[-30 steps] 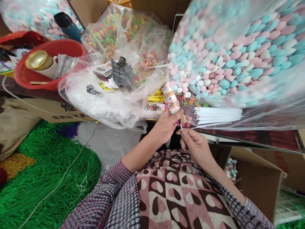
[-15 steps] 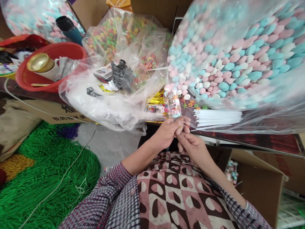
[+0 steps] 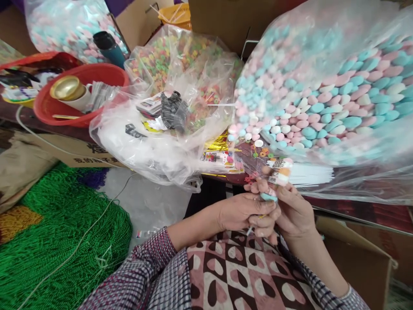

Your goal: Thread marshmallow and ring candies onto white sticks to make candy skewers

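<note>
In front of my apron, both hands come together on a wrapped marshmallow stick [image 3: 280, 174], whose clear printed bag shows pink, orange and blue candy. My left hand [image 3: 247, 210] is closed around its lower end, where a bit of white stick pokes out below the fingers. Against the bag's right side, my right hand [image 3: 295, 210] is closed too, its thumb pressing on the wrapper. Just behind the hands lie loose white sticks [image 3: 311, 173] and some small coloured candy rings [image 3: 263, 151]. Gold twist ties [image 3: 217, 144] lie farther left.
A large clear bag of pastel marshmallows [image 3: 309, 107] fills the back right. Beside it stands a bag of candy rings [image 3: 180, 51]. A red basin [image 3: 106, 103] holds a cup. Green cords [image 3: 80, 232] are heaped at lower left; a cardboard box [image 3: 358, 267] stands at lower right.
Both hands have moved right and toward my body with the wrapped marshmallow stick, which now leans to the right. My right hand has shifted up along the wrapper.
</note>
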The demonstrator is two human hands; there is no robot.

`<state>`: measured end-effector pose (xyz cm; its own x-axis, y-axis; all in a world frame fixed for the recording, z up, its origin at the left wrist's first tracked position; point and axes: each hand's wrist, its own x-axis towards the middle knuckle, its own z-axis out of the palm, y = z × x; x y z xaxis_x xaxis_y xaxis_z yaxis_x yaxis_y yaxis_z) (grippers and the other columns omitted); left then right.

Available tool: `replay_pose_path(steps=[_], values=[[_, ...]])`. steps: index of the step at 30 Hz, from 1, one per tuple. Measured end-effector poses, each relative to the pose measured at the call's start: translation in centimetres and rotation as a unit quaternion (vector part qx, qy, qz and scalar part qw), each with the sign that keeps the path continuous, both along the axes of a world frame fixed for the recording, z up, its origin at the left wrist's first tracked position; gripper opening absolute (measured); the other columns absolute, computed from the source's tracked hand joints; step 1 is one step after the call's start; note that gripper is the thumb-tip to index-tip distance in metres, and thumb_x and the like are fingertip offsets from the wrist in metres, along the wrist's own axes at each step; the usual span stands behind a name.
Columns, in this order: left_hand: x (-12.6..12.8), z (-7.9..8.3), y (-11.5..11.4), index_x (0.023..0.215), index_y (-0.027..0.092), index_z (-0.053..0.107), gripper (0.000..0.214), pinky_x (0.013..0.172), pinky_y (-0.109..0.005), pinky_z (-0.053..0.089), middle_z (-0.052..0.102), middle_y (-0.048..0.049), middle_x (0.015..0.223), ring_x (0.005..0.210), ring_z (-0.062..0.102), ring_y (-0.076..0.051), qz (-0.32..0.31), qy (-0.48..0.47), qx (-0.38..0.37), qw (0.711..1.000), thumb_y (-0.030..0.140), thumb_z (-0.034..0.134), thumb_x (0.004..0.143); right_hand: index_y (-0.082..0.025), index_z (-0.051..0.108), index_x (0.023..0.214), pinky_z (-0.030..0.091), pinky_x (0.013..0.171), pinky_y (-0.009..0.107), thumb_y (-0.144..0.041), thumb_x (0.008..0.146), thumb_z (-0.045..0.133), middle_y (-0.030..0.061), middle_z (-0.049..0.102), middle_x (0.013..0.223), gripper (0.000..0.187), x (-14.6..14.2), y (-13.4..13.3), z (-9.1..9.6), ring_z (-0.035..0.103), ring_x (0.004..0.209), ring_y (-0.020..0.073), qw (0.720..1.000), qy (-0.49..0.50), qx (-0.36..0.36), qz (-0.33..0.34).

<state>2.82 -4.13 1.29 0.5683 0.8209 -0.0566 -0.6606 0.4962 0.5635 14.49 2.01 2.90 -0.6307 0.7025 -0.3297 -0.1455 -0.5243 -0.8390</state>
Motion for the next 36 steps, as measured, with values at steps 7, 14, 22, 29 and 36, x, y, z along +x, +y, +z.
replay_pose_path(steps=[7, 14, 22, 29, 36], values=[[-1.4, -0.1, 0.1, 0.086, 0.022, 0.061, 0.023, 0.065, -0.027, 0.04, 0.054, 0.0025, 0.065, 0.059, 0.047, -0.014, 0.291, 0.461, 0.012, 0.838, 0.045, 0.065, 0.082, -0.025, 0.065, 0.093, 0.057, 0.083, 0.035, -0.031, 0.071, 0.08, 0.0022, 0.074, 0.093, 0.027, -1.4, -0.4, -1.1, 0.069, 0.089, 0.0199, 0.964, -0.058, 0.16, -0.202], [-2.3, -0.5, -0.1, 0.073, 0.02, 0.053, 0.049, 0.063, -0.032, 0.048, 0.03, 0.011, 0.046, 0.041, 0.033, -0.008, 0.018, 0.085, 0.009, 0.996, 0.067, 0.067, 0.072, -0.025, 0.071, 0.097, 0.059, 0.072, 0.04, -0.049, 0.066, 0.082, 0.009, 0.075, 0.1, 0.041, 1.2, 1.1, -0.2, 0.071, 0.082, 0.0259, 0.986, -0.064, 0.155, -0.009], [-2.0, -0.6, 0.2, 0.075, 0.021, 0.057, 0.017, 0.063, -0.025, 0.031, 0.047, 0.004, 0.061, 0.055, 0.04, -0.011, 0.306, 0.507, 0.066, 0.803, 0.033, 0.062, 0.086, -0.023, 0.074, 0.085, 0.055, 0.086, 0.038, -0.034, 0.073, 0.08, 0.0039, 0.076, 0.089, 0.017, -0.7, 0.7, -2.0, 0.07, 0.084, 0.0201, 0.956, -0.086, 0.23, -0.16], [-4.8, -1.4, 0.4, 0.075, 0.02, 0.053, 0.032, 0.059, -0.024, 0.04, 0.035, 0.0099, 0.045, 0.042, 0.036, -0.008, 0.394, 0.304, -0.041, 0.866, 0.049, 0.057, 0.088, -0.021, 0.072, 0.106, 0.051, 0.065, 0.033, -0.043, 0.082, 0.067, 0.0066, 0.075, 0.096, 0.033, -1.4, 6.3, -1.0, 0.066, 0.075, 0.0204, 0.882, -0.29, 0.367, -0.058], [-5.7, -1.2, 0.3, 0.076, 0.018, 0.052, 0.042, 0.055, -0.022, 0.047, 0.034, 0.0123, 0.045, 0.038, 0.036, -0.004, 0.422, 0.149, -0.106, 0.888, 0.055, 0.071, 0.078, -0.02, 0.076, 0.09, 0.043, 0.065, 0.035, -0.036, 0.085, 0.058, 0.0132, 0.072, 0.097, 0.024, -4.8, 9.6, -2.4, 0.064, 0.079, 0.0257, 0.642, -0.535, 0.549, 0.023]])
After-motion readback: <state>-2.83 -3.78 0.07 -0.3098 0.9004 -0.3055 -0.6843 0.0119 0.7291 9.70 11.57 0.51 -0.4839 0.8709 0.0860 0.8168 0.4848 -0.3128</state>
